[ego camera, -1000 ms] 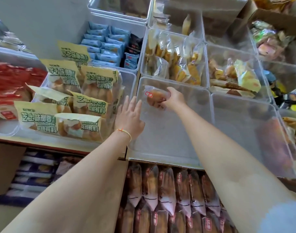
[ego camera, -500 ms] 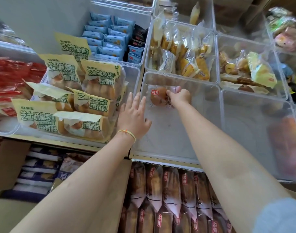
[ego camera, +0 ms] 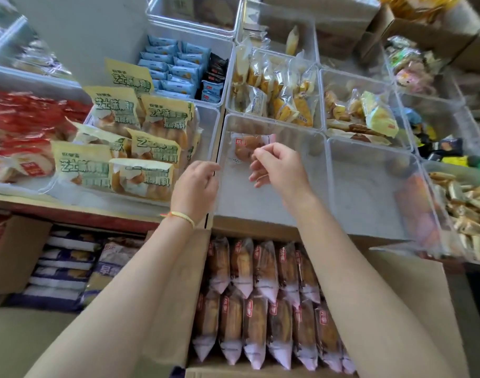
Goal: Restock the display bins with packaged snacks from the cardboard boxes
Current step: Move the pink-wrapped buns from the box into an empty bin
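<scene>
A clear packet with a brown pastry [ego camera: 243, 148] lies in the far left corner of an otherwise bare clear bin [ego camera: 271, 203]. My right hand [ego camera: 281, 170] hovers just in front of the packet with loosely curled fingers and holds nothing. My left hand [ego camera: 196, 186] hangs at the bin's left wall, fingers bent down, with nothing in it; a yellow band circles its wrist. Below both arms an open cardboard box [ego camera: 176, 309] holds rows of the same pastry packets [ego camera: 258, 304].
Left of the bin stand yellow-green bread packs [ego camera: 140, 148] and red packs [ego camera: 23, 124]. Blue packets [ego camera: 176, 69] and yellow cakes [ego camera: 277, 91] fill bins behind. Another clear bin [ego camera: 369, 186] sits at the right. A second box of dark blue packs [ego camera: 64, 268] is at the lower left.
My right hand has let go of the pastry packet, left it in the bin's far corner, and drawn back. My left hand's fingers, earlier straight, have bent and it has pulled back a little.
</scene>
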`<act>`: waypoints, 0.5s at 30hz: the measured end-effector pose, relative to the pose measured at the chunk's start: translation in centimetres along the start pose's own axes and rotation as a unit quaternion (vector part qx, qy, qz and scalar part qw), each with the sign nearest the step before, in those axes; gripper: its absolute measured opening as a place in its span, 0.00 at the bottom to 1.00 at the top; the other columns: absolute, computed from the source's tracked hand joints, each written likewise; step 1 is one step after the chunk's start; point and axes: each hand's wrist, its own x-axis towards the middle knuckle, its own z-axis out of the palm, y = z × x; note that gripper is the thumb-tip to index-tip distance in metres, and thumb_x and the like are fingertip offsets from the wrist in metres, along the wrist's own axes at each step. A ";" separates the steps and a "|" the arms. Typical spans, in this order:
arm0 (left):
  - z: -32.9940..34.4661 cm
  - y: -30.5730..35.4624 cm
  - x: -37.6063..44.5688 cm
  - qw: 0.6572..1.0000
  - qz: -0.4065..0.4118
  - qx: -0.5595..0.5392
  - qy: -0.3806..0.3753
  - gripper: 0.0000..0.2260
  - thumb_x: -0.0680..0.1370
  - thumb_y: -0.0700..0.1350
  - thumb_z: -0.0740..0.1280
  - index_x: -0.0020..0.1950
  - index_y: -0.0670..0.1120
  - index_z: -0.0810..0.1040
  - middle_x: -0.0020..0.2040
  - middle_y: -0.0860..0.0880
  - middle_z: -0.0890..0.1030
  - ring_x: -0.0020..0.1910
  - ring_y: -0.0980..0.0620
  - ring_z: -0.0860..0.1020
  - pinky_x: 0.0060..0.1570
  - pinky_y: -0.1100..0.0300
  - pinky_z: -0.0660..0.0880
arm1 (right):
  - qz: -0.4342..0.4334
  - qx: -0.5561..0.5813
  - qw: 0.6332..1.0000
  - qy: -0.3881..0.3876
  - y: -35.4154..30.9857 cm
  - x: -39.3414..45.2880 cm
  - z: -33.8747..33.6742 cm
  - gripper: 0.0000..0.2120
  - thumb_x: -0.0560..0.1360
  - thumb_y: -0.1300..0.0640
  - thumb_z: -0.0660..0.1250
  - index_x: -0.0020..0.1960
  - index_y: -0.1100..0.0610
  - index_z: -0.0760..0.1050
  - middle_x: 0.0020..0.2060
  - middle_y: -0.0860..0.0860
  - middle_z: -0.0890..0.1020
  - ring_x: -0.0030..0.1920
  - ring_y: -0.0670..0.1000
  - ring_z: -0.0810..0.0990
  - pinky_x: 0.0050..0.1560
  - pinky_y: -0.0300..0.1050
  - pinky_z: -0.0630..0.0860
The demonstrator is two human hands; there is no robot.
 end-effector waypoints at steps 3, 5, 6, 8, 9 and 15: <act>-1.6 0.4 -4.9 0.997 -0.021 -0.023 0.069 0.07 0.77 0.38 0.65 0.48 0.43 0.82 0.46 0.47 0.83 0.47 0.47 0.79 0.46 0.60 0.70 | 0.004 0.048 0.996 -0.078 0.3 -6.9 1.0 0.10 0.82 0.61 0.62 0.45 0.65 0.76 0.35 0.59 0.81 0.33 0.58 0.81 0.33 0.50 0.79; -1.6 0.3 -8.0 0.996 -0.046 -0.019 0.077 0.08 0.75 0.41 0.63 0.44 0.44 0.82 0.44 0.48 0.82 0.45 0.46 0.79 0.44 0.56 0.72 | 0.036 0.056 0.991 -0.120 1.6 -10.2 1.8 0.12 0.83 0.60 0.61 0.45 0.66 0.76 0.36 0.60 0.81 0.33 0.59 0.81 0.33 0.50 0.79; -1.3 0.1 -9.5 0.996 -0.054 -0.006 0.073 0.08 0.74 0.43 0.62 0.44 0.44 0.82 0.45 0.47 0.81 0.46 0.45 0.78 0.44 0.54 0.73 | 0.056 0.044 0.989 -0.132 2.8 -11.4 2.1 0.12 0.83 0.60 0.61 0.45 0.66 0.76 0.35 0.61 0.81 0.33 0.59 0.81 0.33 0.49 0.79; -0.2 -0.5 -12.1 0.996 -0.040 0.060 0.047 0.11 0.71 0.44 0.64 0.50 0.42 0.82 0.55 0.42 0.78 0.55 0.41 0.76 0.52 0.50 0.74 | 0.094 -0.031 0.986 -0.133 5.9 -12.9 2.8 0.12 0.82 0.59 0.62 0.44 0.64 0.76 0.35 0.58 0.82 0.33 0.56 0.82 0.36 0.51 0.81; 0.5 -1.1 -13.3 0.995 -0.032 0.096 0.017 0.15 0.70 0.44 0.65 0.55 0.42 0.80 0.62 0.39 0.76 0.62 0.38 0.73 0.59 0.48 0.71 | 0.108 -0.093 0.982 -0.124 7.8 -13.3 3.1 0.11 0.82 0.57 0.63 0.43 0.62 0.77 0.35 0.56 0.83 0.32 0.54 0.82 0.40 0.53 0.82; 2.5 -4.5 -19.0 0.965 -0.065 0.140 -0.210 0.38 0.75 0.39 0.63 0.81 0.49 0.47 0.81 0.44 0.49 0.80 0.42 0.47 0.76 0.44 0.52 | 0.200 -0.354 0.906 -0.115 17.4 -15.2 5.8 0.09 0.77 0.48 0.61 0.48 0.53 0.75 0.41 0.50 0.80 0.41 0.55 0.81 0.41 0.48 0.78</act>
